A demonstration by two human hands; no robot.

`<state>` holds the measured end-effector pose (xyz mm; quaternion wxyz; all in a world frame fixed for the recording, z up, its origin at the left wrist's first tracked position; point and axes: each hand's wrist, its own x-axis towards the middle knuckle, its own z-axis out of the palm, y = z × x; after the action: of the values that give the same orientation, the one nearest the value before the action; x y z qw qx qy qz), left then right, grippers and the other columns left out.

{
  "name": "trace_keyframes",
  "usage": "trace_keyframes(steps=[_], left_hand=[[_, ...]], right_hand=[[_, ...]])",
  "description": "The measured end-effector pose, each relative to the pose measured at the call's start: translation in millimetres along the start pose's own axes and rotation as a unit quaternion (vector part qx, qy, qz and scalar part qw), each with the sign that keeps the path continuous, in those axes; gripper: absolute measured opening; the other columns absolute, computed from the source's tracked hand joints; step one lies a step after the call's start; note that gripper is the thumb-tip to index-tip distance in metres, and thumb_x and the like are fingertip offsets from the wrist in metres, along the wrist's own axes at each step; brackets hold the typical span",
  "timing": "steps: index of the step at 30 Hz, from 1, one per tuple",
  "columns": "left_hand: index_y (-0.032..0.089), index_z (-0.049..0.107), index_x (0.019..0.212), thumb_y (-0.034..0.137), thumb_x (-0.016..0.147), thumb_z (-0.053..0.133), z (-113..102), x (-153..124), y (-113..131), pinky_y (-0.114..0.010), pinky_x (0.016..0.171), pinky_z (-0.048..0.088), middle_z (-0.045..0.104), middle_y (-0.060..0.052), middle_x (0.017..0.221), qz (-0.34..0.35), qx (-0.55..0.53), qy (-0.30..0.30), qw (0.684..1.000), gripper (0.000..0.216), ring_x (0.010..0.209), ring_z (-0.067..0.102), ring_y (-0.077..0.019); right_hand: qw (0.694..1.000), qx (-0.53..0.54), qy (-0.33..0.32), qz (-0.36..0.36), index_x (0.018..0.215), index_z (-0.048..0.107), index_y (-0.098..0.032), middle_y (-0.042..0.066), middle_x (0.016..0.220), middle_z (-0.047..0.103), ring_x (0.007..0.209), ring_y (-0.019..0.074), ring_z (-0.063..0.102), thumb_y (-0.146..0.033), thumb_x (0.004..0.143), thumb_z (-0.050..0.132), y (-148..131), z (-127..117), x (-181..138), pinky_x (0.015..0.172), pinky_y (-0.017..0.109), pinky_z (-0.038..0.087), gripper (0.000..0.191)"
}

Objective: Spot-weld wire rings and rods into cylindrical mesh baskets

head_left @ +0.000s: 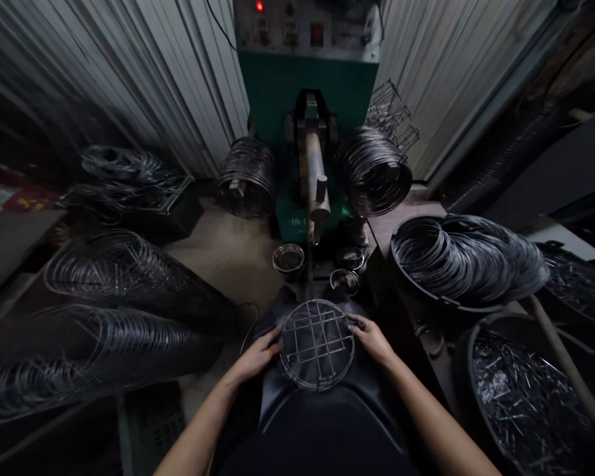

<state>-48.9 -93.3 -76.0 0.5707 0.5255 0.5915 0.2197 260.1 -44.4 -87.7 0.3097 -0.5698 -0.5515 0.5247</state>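
A round wire rack (319, 344) with crossed wires inside a ring lies level over my lap. My left hand (260, 352) grips its left rim, fingers closed on the wire. On the opposite rim, my right hand (371, 337) is closed around the edge, thumb on top. Just beyond the rack stands a green machine (262, 86) whose metal arm and electrode tip (316, 231) point toward me. The rack's far edge is close below that tip; I cannot tell whether they touch.
Bundles of wire rings hang left (248, 175) and right (374, 172) of the machine. A tub of rings (426, 297) and a tub of short wire pieces (469, 370) stand at right. Long stacks of rings (143, 337) lie at left. Small round dishes (288, 270) sit below the machine.
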Motion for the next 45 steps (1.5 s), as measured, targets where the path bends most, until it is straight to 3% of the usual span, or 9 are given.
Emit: trace_keyframes(steps=[3, 7, 11, 17, 23, 27, 32, 39, 45], left_hand=[[0.020, 0.037, 0.138, 0.042, 0.058, 0.072, -7, -9, 5, -0.036, 0.099, 0.039, 0.053, -0.008, 0.129, 0.000, 0.038, -0.066, 0.997, 0.090, 0.116, 0.049, -0.0264], [0.014, 0.016, 0.144, 0.042, 0.042, 0.082, 13, -15, 10, -0.042, 0.106, 0.031, 0.038, -0.017, 0.139, -0.009, 0.159, -0.020, 0.987, 0.125, 0.128, 0.036, -0.0345], [0.016, 0.003, 0.145, 0.049, 0.049, 0.078, 37, -21, 13, -0.043, 0.096, 0.040, 0.039, -0.019, 0.133, -0.047, 0.256, 0.022, 0.965, 0.126, 0.121, 0.045, -0.0367], [0.016, 0.007, 0.144, 0.050, 0.053, 0.074, 46, -26, 19, -0.037, 0.088, 0.044, 0.041, -0.017, 0.130, -0.068, 0.330, 0.063, 0.940, 0.117, 0.119, 0.047, -0.0362], [0.016, 0.009, 0.144, 0.041, 0.046, 0.079, 41, -25, 12, -0.038, 0.093, 0.042, 0.044, -0.016, 0.127, -0.023, 0.279, 0.047, 0.959, 0.123, 0.117, 0.048, -0.0337], [0.020, 0.024, 0.142, 0.037, 0.040, 0.083, 17, -24, -1, -0.038, 0.099, 0.038, 0.046, -0.012, 0.128, 0.032, 0.130, -0.004, 0.991, 0.119, 0.118, 0.046, -0.0297], [0.020, 0.032, 0.139, 0.055, 0.069, 0.062, -4, -18, 6, -0.032, 0.082, 0.048, 0.059, -0.006, 0.110, -0.019, -0.101, 0.009, 0.995, 0.084, 0.092, 0.059, -0.0186], [0.016, 0.047, 0.131, 0.057, 0.074, 0.054, 19, -11, 17, -0.040, 0.098, 0.042, 0.059, -0.008, 0.125, 0.030, -0.054, 0.051, 0.997, 0.071, 0.116, 0.052, -0.0272], [0.011, 0.045, 0.133, 0.051, 0.074, 0.049, 18, -1, 9, -0.042, 0.109, 0.029, 0.047, -0.009, 0.137, 0.018, 0.020, 0.061, 0.998, 0.071, 0.128, 0.042, -0.0277]], right_hand=[[0.999, 0.013, -0.022, 0.030, 0.103, 0.069, -0.020, 0.005, 0.102, 0.071, 0.103, 0.0246, 0.062, -0.030, 0.066, 0.068, 3, -4, -7, 0.098, 0.041, 0.042, 0.038], [0.999, 0.017, -0.005, 0.041, 0.106, 0.068, -0.021, 0.005, 0.108, 0.069, 0.105, 0.0241, 0.061, -0.028, 0.067, 0.069, 9, -2, -15, 0.099, 0.041, 0.041, 0.040], [1.000, -0.007, 0.012, 0.021, 0.106, 0.068, -0.020, 0.006, 0.112, 0.068, 0.108, 0.0226, 0.060, -0.025, 0.069, 0.066, 16, 5, -19, 0.101, 0.039, 0.040, 0.037], [0.997, -0.045, 0.060, -0.004, 0.102, 0.069, -0.021, 0.004, 0.106, 0.070, 0.103, 0.0214, 0.063, -0.019, 0.070, 0.064, 17, 11, -18, 0.099, 0.039, 0.042, 0.033], [0.993, -0.071, 0.083, -0.042, 0.101, 0.070, -0.021, 0.004, 0.102, 0.071, 0.100, 0.0235, 0.065, -0.019, 0.069, 0.063, 13, 17, -35, 0.094, 0.039, 0.047, 0.033], [0.993, -0.058, 0.097, -0.043, 0.099, 0.071, -0.021, 0.006, 0.103, 0.071, 0.100, 0.0251, 0.064, -0.031, 0.072, 0.063, 17, 13, -49, 0.092, 0.040, 0.048, 0.030], [0.990, -0.026, 0.134, -0.032, 0.098, 0.071, -0.018, 0.010, 0.102, 0.071, 0.098, 0.0270, 0.065, -0.044, 0.074, 0.060, 6, 10, -45, 0.091, 0.042, 0.048, 0.037], [0.988, -0.031, 0.124, -0.082, 0.111, 0.066, -0.021, 0.007, 0.114, 0.066, 0.109, 0.0262, 0.060, -0.040, 0.079, 0.055, -16, 22, -42, 0.099, 0.044, 0.044, 0.038], [0.991, -0.057, 0.102, -0.063, 0.110, 0.067, -0.019, 0.008, 0.112, 0.067, 0.108, 0.0259, 0.061, -0.035, 0.079, 0.054, -13, 22, -29, 0.099, 0.043, 0.043, 0.037]])
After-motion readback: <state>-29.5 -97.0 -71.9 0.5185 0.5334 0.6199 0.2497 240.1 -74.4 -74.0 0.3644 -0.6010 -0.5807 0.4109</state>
